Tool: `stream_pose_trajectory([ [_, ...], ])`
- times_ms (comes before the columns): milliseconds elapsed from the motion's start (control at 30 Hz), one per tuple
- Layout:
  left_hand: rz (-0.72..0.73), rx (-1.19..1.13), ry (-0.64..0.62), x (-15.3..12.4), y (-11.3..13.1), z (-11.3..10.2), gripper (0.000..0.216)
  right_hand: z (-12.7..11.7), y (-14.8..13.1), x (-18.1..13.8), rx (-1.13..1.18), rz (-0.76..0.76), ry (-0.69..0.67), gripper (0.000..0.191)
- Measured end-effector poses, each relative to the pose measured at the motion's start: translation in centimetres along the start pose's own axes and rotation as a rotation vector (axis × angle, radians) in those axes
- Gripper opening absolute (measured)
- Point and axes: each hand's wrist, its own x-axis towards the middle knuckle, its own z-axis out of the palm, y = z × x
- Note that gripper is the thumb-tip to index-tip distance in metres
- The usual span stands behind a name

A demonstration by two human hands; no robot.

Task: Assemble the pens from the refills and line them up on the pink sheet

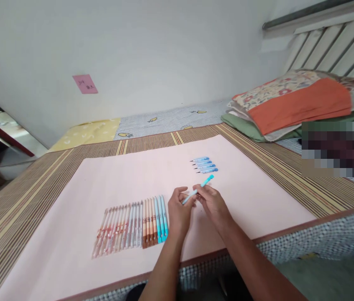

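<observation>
A light blue pen point(207, 180) with a brighter blue end is held at a slant above the pink sheet. My right hand point(214, 205) pinches it around the middle. My left hand point(178, 211) has its fingers closed about the paler lower end; its fingertips are partly hidden. Left of my hands lies a tight row of pens: clear ones with reddish patterns point(114, 230), cream-and-brown ones point(150, 223), then light blue ones point(162, 219). Beyond my right hand, several small blue pens with dark points point(206, 166) lie in a stack of parallel lines.
The pink sheet point(126, 175) lies on a striped mat point(67, 167) over a checked cloth point(164, 121). Folded bedding with an orange pillow point(305, 104) is piled at the right, by a slatted white headboard point(334, 42). A pink note point(85, 84) is on the wall.
</observation>
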Motion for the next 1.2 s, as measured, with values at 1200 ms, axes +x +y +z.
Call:
stream_pose_trajectory([
  [1200, -0.152, -0.848, 0.085, 1.7, 1.0, -2.0, 0.029, -0.5, -2.0, -1.3, 0.217, 0.145, -0.349, 0.072],
])
